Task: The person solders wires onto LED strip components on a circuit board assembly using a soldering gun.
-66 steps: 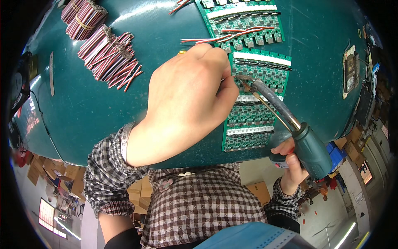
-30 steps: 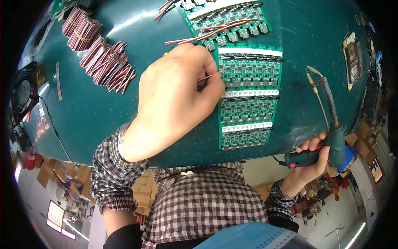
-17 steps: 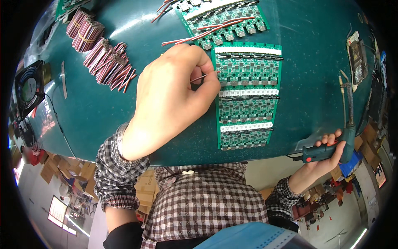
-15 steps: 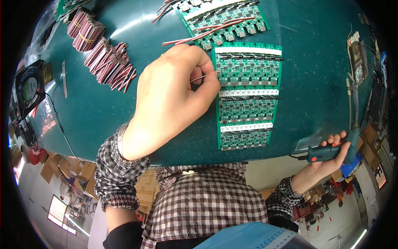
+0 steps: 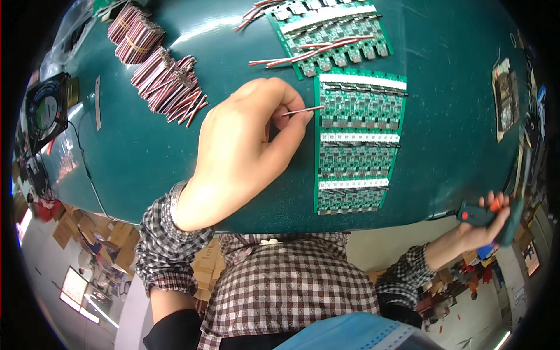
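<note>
Near the middle of the frame, we have our left hand [image 5: 248, 154] pinching a thin wire [image 5: 303, 110] between thumb and forefinger, its tip reaching over the left edge of the lower circuit board [image 5: 318, 153]; whether it is fastened there we cannot tell. At far right, our right hand [image 5: 479, 228] is wrapped round the grip of a green soldering iron [image 5: 512, 223], well apart from the board, its slim front end pointing up toward a worn block [image 5: 506, 104]. We judge the step in hand to be wire placement, and the next move seems to call for a steady pinch and a clear path for the iron. At upper centre, loose wires [image 5: 310, 55] lie across the upper board [image 5: 285, 42] and might snag our knuckles. Upper left holds banded bundles [image 5: 139, 45] and a looser wire heap [image 5: 164, 83]; a fan [image 5: 45, 111] stands farther left.
</note>
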`<state>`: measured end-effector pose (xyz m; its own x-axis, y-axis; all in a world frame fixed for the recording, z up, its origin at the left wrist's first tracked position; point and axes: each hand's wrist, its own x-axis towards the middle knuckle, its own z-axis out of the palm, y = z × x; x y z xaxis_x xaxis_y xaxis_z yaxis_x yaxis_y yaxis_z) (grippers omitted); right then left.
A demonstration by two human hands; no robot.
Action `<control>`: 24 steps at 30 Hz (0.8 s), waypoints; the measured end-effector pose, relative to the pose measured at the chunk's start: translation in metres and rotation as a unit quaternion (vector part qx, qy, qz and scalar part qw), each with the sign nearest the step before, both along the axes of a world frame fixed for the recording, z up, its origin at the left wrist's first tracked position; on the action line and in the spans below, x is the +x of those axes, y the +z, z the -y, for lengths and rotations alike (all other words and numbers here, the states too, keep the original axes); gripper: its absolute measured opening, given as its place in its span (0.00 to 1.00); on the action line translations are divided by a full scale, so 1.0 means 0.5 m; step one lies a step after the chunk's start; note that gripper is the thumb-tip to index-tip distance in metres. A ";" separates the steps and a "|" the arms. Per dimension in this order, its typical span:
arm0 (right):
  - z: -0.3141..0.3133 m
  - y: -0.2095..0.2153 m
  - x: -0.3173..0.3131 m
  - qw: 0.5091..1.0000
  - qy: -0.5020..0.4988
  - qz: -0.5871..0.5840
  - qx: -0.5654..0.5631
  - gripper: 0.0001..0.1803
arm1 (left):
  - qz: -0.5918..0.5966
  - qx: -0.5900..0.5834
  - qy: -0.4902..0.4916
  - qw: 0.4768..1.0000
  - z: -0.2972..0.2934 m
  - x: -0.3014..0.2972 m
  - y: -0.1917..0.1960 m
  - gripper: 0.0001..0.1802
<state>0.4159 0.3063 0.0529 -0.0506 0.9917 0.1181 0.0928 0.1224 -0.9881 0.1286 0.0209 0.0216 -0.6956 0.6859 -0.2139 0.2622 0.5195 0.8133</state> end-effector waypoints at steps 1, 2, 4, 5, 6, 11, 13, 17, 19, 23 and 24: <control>-0.006 -0.001 -0.003 1.000 0.004 -0.001 0.002 0.17 | 0.005 -0.015 0.003 1.000 0.003 -0.001 0.002 0.05; -0.002 0.002 0.003 1.000 0.019 -0.012 -0.016 0.17 | 0.007 -0.014 0.001 1.000 0.009 0.000 0.004 0.05; 0.009 -0.002 -0.004 0.997 0.036 0.020 -0.067 0.16 | 0.047 -0.016 0.018 0.999 0.023 0.000 0.008 0.04; 0.012 -0.006 0.004 0.994 0.071 -0.019 -0.087 0.16 | 0.047 -0.012 0.021 0.999 0.024 -0.001 0.007 0.04; 0.017 -0.010 0.012 0.987 0.106 -0.057 -0.107 0.16 | 0.035 -0.006 0.019 0.999 0.027 -0.003 0.006 0.05; 0.052 -0.018 0.005 0.927 0.226 -0.200 -0.223 0.16 | -0.019 -0.013 0.008 1.000 0.039 -0.012 0.035 0.05; 0.063 -0.022 -0.004 0.888 0.274 -0.238 -0.284 0.17 | -0.068 0.016 0.031 0.997 0.043 -0.015 0.047 0.06; 0.080 -0.025 -0.021 0.861 0.294 -0.277 -0.311 0.17 | -0.193 0.009 0.066 0.979 0.071 -0.038 0.053 0.10; 0.087 -0.025 -0.018 0.868 0.280 -0.276 -0.302 0.17 | -0.264 -0.040 0.086 0.960 0.086 -0.048 0.049 0.10; 0.089 -0.041 -0.021 0.866 0.273 -0.288 -0.304 0.17 | -0.309 -0.096 0.100 0.941 0.130 -0.058 0.027 0.09; 0.089 -0.043 -0.024 0.865 0.277 -0.290 -0.301 0.17 | -0.307 -0.106 0.082 0.942 0.140 -0.064 0.021 0.09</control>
